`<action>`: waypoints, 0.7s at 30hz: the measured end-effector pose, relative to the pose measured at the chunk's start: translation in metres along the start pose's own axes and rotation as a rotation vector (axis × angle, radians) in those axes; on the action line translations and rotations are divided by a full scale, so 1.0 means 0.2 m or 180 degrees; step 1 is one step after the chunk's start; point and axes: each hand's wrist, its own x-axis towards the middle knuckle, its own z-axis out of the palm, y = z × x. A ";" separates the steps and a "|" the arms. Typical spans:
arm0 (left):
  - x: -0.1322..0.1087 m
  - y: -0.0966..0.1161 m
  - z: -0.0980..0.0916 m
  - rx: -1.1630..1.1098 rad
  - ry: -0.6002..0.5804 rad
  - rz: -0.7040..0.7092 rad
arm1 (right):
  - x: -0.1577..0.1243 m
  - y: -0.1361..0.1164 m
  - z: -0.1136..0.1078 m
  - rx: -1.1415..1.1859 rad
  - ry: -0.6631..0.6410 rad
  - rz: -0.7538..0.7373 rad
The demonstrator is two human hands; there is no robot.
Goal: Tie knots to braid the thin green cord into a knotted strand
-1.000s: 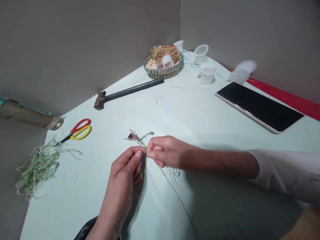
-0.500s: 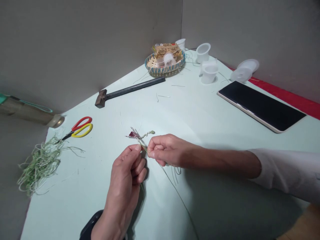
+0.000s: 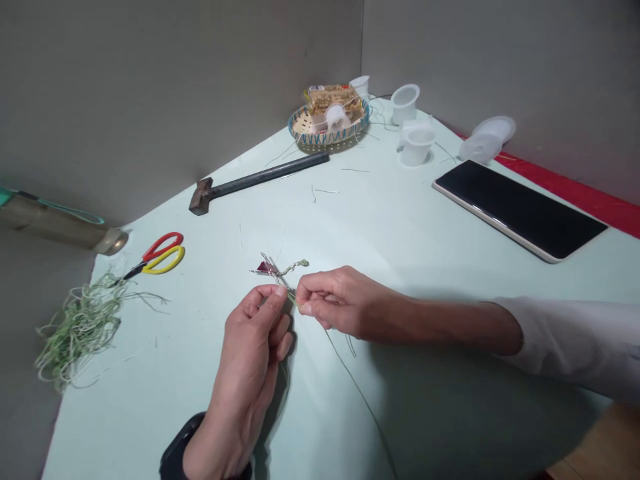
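Between the left hand (image 3: 247, 353) and right hand (image 3: 340, 300), both pinching tight, sits a small wire twist (image 3: 267, 268) with a red bit; a long green strand (image 3: 360, 393) is left loose.

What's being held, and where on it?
The left hand and right hand both pinch a small twisted cord piece by its lower stem, just below the dark red bit.

Left: the bare left hand (image 3: 247, 353) has risen slightly toward the far side of the table.
Right: the bare right hand (image 3: 340, 300) has drawn slightly right.
Strand: the loop of thin pale-green fibre strand (image 3: 349, 345) below it has shrunk to short ends.
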 end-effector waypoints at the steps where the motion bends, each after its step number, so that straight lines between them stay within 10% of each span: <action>1: 0.00 0.00 0.00 -0.0003 -0.0027 -0.0025 | 0.00 0.00 0.00 -0.0041 0.0012 -0.0024; 21: 0.00 0.01 -0.01 -0.0175 -0.0111 0.0006 | -0.02 -0.01 -0.04 -0.0458 0.0624 0.0002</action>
